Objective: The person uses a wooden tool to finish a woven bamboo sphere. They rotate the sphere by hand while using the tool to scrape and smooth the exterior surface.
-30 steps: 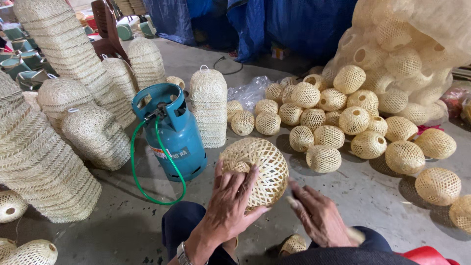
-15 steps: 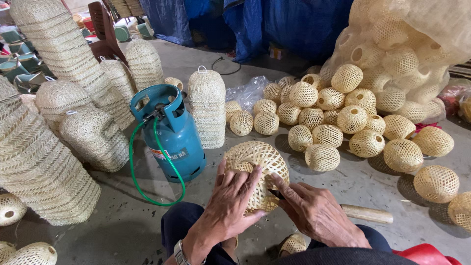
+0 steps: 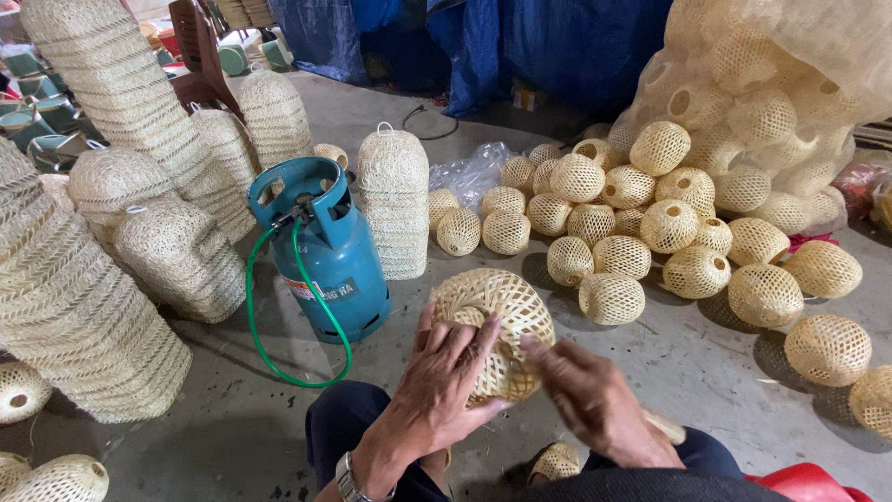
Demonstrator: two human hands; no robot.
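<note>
the woven basket (image 3: 497, 321) sits just above the person's knees, tipped on its side with its open mouth facing up and to the left, so its axis slants away from the body. the left hand (image 3: 446, 386) lies spread over its near side, fingers (image 3: 478, 339) wrapped onto the weave and gripping it. the right hand (image 3: 595, 400) is just to the right, fingertips touching the basket's right flank, loosely curled and gripping nothing that shows (the left is plainly doing the holding). to the left stands a blue gas cylinder (image 3: 330, 251) with a green hose (image 3: 279, 353) looping over the concrete floor (image 3: 706, 372). beyond lies a heap of round baskets (image 3: 650, 232), and a big clear sack (image 3: 790, 93) at the right holds many more. tall stacks of nested baskets (image 3: 111, 186) stand at the left.
</note>
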